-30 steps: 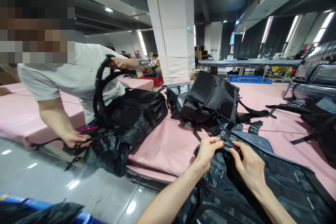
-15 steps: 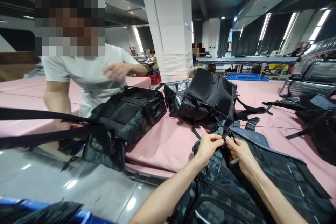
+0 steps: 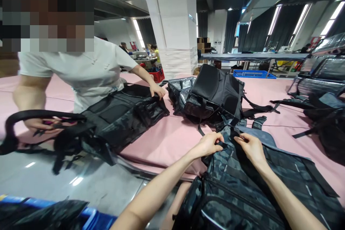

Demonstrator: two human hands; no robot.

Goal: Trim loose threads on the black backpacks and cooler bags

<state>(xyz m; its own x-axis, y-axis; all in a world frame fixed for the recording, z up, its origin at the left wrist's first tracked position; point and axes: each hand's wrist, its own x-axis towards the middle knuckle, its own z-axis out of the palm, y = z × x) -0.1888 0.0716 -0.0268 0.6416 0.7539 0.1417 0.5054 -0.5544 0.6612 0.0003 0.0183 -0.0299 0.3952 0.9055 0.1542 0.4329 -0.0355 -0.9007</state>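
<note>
A dark camouflage backpack (image 3: 258, 190) lies in front of me on the pink table (image 3: 167, 140), its top end pointing away. My left hand (image 3: 208, 144) pinches the fabric at the bag's top left, fingers closed. My right hand (image 3: 249, 147) is closed on a strap or buckle at the top of the same bag, a short way to the right. Both forearms reach over the bag's front panel.
A person in a white shirt (image 3: 81, 68) stands at the left, handling another black bag (image 3: 121, 115) and its straps (image 3: 35, 116). A black backpack (image 3: 215, 93) stands behind my bag. More dark bags (image 3: 323, 111) lie at the right. A white pillar (image 3: 172, 21) rises behind.
My hands have drawn slightly apart on the bag's top. The person at the left has lowered the other bag flat and now holds its far end and straps.
</note>
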